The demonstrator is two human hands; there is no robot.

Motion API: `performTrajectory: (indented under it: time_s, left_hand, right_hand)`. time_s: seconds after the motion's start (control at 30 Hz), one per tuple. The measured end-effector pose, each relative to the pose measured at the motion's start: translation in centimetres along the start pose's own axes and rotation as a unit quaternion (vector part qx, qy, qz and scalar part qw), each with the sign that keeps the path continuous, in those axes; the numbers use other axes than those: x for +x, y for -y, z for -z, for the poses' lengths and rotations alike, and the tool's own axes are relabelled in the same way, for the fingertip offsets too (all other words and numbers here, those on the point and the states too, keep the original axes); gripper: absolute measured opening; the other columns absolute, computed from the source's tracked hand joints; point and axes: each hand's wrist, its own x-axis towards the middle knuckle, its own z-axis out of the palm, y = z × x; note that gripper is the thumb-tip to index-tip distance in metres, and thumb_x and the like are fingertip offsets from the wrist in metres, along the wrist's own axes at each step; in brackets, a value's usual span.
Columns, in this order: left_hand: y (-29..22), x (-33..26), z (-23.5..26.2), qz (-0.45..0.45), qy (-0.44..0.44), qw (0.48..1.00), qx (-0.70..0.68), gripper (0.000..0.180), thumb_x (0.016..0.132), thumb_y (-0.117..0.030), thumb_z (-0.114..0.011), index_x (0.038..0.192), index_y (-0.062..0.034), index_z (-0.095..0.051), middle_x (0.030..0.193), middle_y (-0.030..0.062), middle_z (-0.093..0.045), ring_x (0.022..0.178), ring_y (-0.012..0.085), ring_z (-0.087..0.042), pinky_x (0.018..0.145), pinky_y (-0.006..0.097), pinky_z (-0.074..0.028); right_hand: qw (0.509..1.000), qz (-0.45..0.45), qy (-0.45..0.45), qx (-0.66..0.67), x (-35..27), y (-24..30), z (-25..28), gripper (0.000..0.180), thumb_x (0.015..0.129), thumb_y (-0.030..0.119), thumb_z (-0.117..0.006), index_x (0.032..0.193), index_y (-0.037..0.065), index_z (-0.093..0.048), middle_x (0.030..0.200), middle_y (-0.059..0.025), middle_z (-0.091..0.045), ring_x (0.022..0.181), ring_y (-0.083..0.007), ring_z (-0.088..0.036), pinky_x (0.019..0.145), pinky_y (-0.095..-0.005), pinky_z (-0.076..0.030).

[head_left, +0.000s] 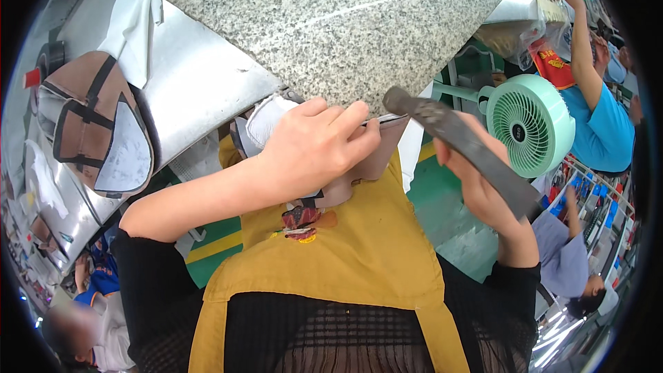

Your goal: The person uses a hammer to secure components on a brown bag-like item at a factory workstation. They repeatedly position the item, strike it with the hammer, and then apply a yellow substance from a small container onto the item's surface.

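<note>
My left hand point(318, 141) bends its fingers over a brownish-pink leather piece point(380, 155) with a white lining. It holds the piece's edge against the near corner of a speckled stone slab point(345, 34). The rest of that piece hangs down over my mustard apron point(331, 262), partly hidden by the hand. In my right hand point(476, 176) is a hammer point(449, 131), blurred slightly by motion. Its long dark head slants from the slab's corner down to the right, and one end is close to the leather edge, near my left fingertips. The hammer's handle is mostly hidden.
A metal table point(193, 76) lies under the slab's left side. On it are a brown leather piece with black bands point(90, 124) and a white cloth-like scrap point(135, 27). A mint-green fan point(530, 126) stands at right. Other people work at both sides, one in a blue shirt point(599, 128).
</note>
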Motion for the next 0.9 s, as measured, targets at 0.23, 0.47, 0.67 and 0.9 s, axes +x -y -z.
performTrajectory:
  time_s: [0.23, 0.47, 0.67, 0.9]
  left_hand:
    - [-0.1, 0.3, 0.6, 0.088, 0.017, 0.992, -0.094, 0.027, 0.069, -0.010, -0.065, 0.096, -0.0123, -0.063, 0.080, 0.0020, -0.050, 0.062, 0.0204, -0.051, 0.056, 0.032, -0.042]
    - [-0.2, 1.0, 1.0, -0.001, 0.028, 0.998, -0.056, 0.030, 0.069, -0.010, -0.057, 0.098, -0.0057, -0.062, 0.080, 0.0050, -0.048, 0.074, 0.0219, -0.050, 0.061, 0.031, -0.043]
    - [-0.4, 1.2, 1.5, -0.013, 0.034, 0.999, -0.035, 0.027, 0.069, -0.009, -0.061, 0.096, -0.0048, -0.063, 0.084, 0.0039, -0.052, 0.075, 0.0201, -0.053, 0.062, 0.030, -0.044]
    - [-0.3, 0.7, 1.2, -0.001, 0.008, 0.999, -0.042, 0.025, 0.068, -0.009, -0.061, 0.093, -0.0058, -0.063, 0.083, 0.0039, -0.053, 0.075, 0.0203, -0.053, 0.062, 0.030, -0.045]
  right_hand:
    - [0.990, 0.089, -0.018, -0.104, 0.6, -0.7, -2.2, 0.027, 0.088, 0.010, -0.056, 0.114, 0.003, -0.052, 0.100, -0.0162, -0.062, 0.083, -0.0343, -0.063, 0.065, -0.0402, -0.051]
    - [0.989, 0.083, -0.025, -0.123, -0.1, -1.7, -2.2, 0.025, 0.093, 0.019, -0.051, 0.111, 0.002, -0.050, 0.094, -0.0147, -0.061, 0.080, -0.0351, -0.063, 0.064, -0.0432, -0.051]
    - [0.987, 0.126, -0.068, -0.067, 0.0, -1.7, -2.4, 0.025, 0.094, 0.020, -0.051, 0.110, 0.002, -0.050, 0.089, -0.0150, -0.062, 0.078, -0.0336, -0.063, 0.061, -0.0415, -0.050]
    - [0.987, 0.131, -0.062, -0.075, 0.0, -1.8, -2.8, 0.024, 0.094, 0.020, -0.051, 0.110, 0.003, -0.050, 0.086, -0.0133, -0.062, 0.074, -0.0325, -0.063, 0.059, -0.0403, -0.050]
